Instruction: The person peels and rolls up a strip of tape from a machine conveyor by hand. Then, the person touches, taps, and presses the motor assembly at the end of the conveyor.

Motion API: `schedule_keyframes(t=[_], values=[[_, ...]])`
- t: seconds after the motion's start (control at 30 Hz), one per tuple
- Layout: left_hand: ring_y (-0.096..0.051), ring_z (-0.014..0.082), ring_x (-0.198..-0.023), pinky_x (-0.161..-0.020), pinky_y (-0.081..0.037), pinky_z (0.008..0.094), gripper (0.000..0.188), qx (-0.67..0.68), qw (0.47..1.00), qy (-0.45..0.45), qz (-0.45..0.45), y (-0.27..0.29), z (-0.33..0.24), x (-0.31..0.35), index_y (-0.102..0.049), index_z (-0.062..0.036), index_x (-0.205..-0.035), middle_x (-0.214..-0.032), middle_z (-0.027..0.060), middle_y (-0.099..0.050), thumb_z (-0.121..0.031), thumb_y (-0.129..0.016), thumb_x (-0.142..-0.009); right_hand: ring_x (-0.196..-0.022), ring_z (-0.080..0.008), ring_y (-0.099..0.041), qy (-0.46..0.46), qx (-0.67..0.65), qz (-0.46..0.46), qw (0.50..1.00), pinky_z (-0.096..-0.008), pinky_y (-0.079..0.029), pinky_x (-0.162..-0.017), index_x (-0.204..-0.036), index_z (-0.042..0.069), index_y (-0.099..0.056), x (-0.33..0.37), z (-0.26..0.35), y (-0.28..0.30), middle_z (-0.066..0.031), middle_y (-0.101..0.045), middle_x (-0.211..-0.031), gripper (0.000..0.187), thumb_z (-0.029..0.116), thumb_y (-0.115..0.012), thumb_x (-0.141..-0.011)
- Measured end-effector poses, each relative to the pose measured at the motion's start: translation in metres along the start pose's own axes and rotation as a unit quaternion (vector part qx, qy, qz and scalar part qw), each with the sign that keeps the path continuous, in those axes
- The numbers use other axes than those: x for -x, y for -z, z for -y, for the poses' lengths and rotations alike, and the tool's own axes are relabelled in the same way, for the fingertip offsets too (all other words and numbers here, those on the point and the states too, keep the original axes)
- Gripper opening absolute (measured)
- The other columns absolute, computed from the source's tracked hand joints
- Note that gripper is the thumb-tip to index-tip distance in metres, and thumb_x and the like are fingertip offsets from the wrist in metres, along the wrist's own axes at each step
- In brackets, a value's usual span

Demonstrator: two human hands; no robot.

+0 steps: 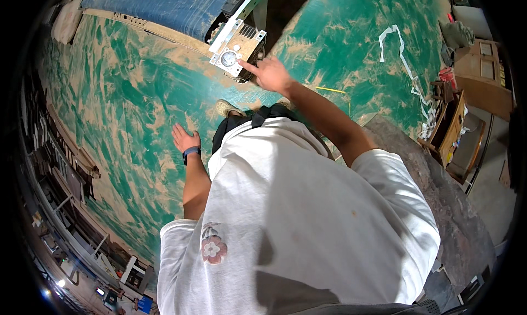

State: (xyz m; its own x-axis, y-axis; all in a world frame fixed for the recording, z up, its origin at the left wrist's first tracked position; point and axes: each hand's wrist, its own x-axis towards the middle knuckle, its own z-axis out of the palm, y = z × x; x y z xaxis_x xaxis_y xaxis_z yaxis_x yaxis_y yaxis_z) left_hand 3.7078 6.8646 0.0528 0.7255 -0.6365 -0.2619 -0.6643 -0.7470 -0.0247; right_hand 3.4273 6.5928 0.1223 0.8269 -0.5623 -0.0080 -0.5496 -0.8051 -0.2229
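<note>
My right hand [273, 73] reaches forward to the end of a dusty machine with a wide blue belt [164, 7]. Its index finger is stretched out at the edge of a round white dial [228, 58], and the fingertip seems to touch the panel there. The other fingers look partly bent, and nothing shows in them. The dial sits on a pale, dust-covered control panel [235, 45] with a small round white knob [236, 48]. Down at my left side hangs my left hand [185, 139], fingers apart and holding nothing, with a dark band [191, 151] around the wrist.
Sawdust streaks the green floor [137, 112]. A crumpled white strip [405, 60] trails toward a wooden cabinet [447, 134] on the right. Stacked boards [68, 178] line the left side. A dark stone-patterned surface [433, 200] lies beside my right arm.
</note>
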Motion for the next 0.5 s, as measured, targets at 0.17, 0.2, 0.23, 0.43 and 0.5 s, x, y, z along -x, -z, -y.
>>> schedule_keyframes(t=[0.17, 0.2, 0.23, 0.43, 0.5], values=[[-0.022, 0.0266, -0.139, -0.11, -0.022, 0.0453, 0.081, -0.023, 0.999, 0.032, 0.035, -0.017, 0.009, 0.014, -0.019, -0.0129, -0.147, -0.152, 0.0065, -0.022, -0.035, -0.06, -0.081, -0.074, -0.0252, -0.058, -0.021, 0.005, -0.015, 1.0, -0.0385, -0.038, -0.072, -0.142, 0.026, -0.034, -0.007, -0.024, 0.007, -0.0078, -0.061, -0.078, 0.07, 0.015, -0.054, -0.077], [-0.022, 0.0266, -0.139, -0.11, -0.022, 0.0453, 0.081, -0.023, 0.999, 0.033, 0.035, -0.017, 0.008, 0.014, -0.019, -0.0129, -0.147, -0.152, 0.0065, -0.022, -0.035, -0.06, -0.081, -0.073, -0.0252, -0.058, -0.031, 0.019, -0.022, 0.999, -0.0385, -0.039, -0.07, -0.142, 0.026, -0.035, -0.008, -0.029, 0.01, -0.0077, -0.061, -0.077, 0.07, 0.015, -0.054, -0.076], [-0.022, 0.0266, -0.139, -0.11, -0.022, 0.0455, 0.081, -0.016, 0.998, 0.031, 0.043, -0.017, 0.008, 0.015, -0.02, -0.0129, -0.147, -0.152, 0.0065, -0.023, -0.035, -0.06, -0.08, -0.072, -0.0253, -0.058, -0.041, 0.032, -0.028, 0.998, -0.0386, -0.039, -0.069, -0.142, 0.025, -0.035, -0.009, -0.035, 0.011, -0.0076, -0.061, -0.076, 0.069, 0.014, -0.053, -0.076], [-0.022, 0.0268, -0.139, -0.11, -0.022, 0.046, 0.081, 0.003, 0.998, 0.029, 0.046, -0.013, 0.006, 0.008, -0.02, -0.0137, -0.147, -0.151, 0.0067, -0.024, -0.036, -0.06, -0.08, -0.073, -0.0263, -0.059, -0.084, 0.034, -0.036, 0.995, -0.0404, -0.04, -0.068, -0.142, 0.031, -0.032, -0.016, -0.064, 0.008, -0.0097, -0.062, -0.077, 0.072, 0.014, -0.053, -0.076], [-0.021, 0.0268, -0.139, -0.11, -0.022, 0.0461, 0.081, 0.005, 0.999, 0.029, 0.042, -0.012, 0.005, 0.006, -0.02, -0.0139, -0.147, -0.152, 0.0066, -0.024, -0.036, -0.06, -0.08, -0.077, -0.0286, -0.06, -0.093, 0.015, -0.014, 0.995, -0.042, -0.042, -0.072, -0.145, 0.03, -0.027, -0.017, -0.068, 0.012, -0.011, -0.063, -0.081, 0.075, 0.014, -0.053, -0.077]])
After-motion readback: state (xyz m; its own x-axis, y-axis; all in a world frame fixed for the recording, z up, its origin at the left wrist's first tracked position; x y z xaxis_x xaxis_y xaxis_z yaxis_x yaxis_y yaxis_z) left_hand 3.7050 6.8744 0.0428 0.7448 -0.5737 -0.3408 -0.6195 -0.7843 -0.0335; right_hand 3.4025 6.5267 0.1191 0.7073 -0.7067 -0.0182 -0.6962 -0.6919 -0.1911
